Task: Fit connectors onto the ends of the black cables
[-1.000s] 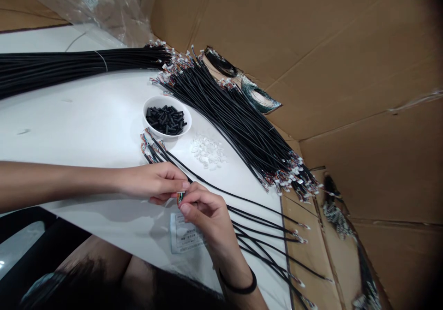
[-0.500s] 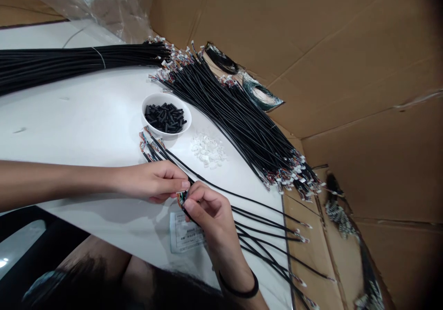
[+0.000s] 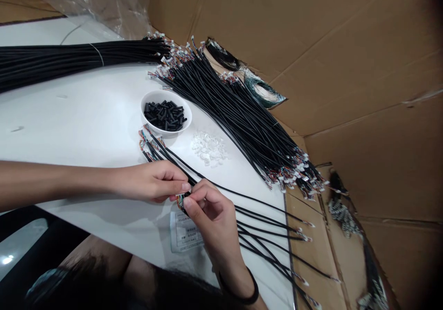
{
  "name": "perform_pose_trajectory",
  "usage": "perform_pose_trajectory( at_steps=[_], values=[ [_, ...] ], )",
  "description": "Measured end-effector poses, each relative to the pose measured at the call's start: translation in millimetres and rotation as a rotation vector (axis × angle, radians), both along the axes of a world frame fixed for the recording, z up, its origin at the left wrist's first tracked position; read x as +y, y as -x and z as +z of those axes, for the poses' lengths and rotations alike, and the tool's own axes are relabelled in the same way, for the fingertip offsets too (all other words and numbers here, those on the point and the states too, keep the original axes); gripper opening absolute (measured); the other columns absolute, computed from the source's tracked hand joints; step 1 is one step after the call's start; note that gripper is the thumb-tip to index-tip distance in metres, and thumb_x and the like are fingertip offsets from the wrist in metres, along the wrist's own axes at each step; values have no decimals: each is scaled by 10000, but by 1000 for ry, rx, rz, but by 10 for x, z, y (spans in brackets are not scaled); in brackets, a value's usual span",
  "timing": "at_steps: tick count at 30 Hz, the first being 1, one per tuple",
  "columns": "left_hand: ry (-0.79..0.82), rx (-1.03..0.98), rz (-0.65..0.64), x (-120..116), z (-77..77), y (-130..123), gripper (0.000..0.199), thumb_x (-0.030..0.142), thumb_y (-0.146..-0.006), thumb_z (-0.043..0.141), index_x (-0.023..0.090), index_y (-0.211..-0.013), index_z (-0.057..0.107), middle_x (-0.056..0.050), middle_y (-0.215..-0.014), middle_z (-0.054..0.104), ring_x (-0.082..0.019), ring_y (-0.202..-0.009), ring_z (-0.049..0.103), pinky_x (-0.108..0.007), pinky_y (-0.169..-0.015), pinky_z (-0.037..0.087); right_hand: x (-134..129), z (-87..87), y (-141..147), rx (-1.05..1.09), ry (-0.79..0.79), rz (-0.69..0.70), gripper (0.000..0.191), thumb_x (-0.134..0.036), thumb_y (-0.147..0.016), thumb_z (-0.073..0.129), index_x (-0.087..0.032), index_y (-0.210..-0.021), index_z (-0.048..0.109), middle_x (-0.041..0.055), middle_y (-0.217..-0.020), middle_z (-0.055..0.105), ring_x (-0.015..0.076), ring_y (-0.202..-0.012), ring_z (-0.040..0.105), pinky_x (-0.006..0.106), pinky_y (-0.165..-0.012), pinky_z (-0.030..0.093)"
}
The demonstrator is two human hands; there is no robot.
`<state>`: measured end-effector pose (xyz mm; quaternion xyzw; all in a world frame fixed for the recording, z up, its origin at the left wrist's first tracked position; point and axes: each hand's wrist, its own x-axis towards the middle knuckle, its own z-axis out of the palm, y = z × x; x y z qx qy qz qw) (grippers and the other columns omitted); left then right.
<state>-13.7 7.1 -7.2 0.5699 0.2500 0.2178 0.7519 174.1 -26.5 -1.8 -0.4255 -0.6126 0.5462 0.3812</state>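
Note:
My left hand [image 3: 157,181] is closed in a pinch at a small white connector on coloured wires [image 3: 180,201]. Close against it, my right hand [image 3: 211,208] pinches the same cable end between thumb and fingers, with orange, green and black wires showing below the fingertips. Both sets of fingertips partly cover the connector. Several loose black cables [image 3: 263,207] with wired connector ends lie under and around the hands. Just beyond them stands a white bowl [image 3: 143,111] of short black tubes [image 3: 165,115], beside a pile of small white plastic pieces [image 3: 208,148].
A thick heap of black cables [image 3: 228,116] lies across the back right, and a tied bundle [image 3: 69,58] stretches along the back left. Cardboard [image 3: 311,47] walls the far side. A clear plastic bag [image 3: 114,5] rests behind; a printed label bag [image 3: 185,231] lies near the front edge.
The view has shifted slightly. Both hands stay together at the cable end, with only a small movement of the fingertips; a little more of the coloured wires and white connector shows.

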Motion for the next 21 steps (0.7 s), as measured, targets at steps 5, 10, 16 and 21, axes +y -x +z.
perform_pose_trajectory(
  at_steps=[5,10,16,21],
  values=[
    [6,33,-2,4,2,-5,470,537,-909,508,151,-649,445,71,-484,332,-54,-426,254,-177,-388,189,-10,15,9,-108,-162,-8,120,-161,-828,631,-166,-710,607,3,-717,535,124,-664,521,246,-583,423],
    [-6,58,7,4,-8,-1,477,551,-902,505,153,-645,450,67,-471,336,-58,-420,256,-176,-382,189,-38,44,22,-226,-394,-13,135,-95,-845,587,-157,-726,596,15,-714,536,124,-663,515,257,-590,420],
    [-20,105,9,9,-40,-3,461,531,-893,518,160,-630,443,61,-462,344,-63,-412,269,-176,-373,198,-62,-2,34,-357,-740,-30,155,0,-821,564,-151,-785,568,38,-727,516,149,-693,500,285,-598,418],
    [-130,147,-5,37,-13,-12,465,518,-909,472,163,-613,423,49,-494,355,-67,-432,284,-175,-374,221,-49,-46,26,-441,-890,-26,164,12,-811,576,-151,-800,560,45,-716,518,158,-676,484,294,-588,415]
  ],
)
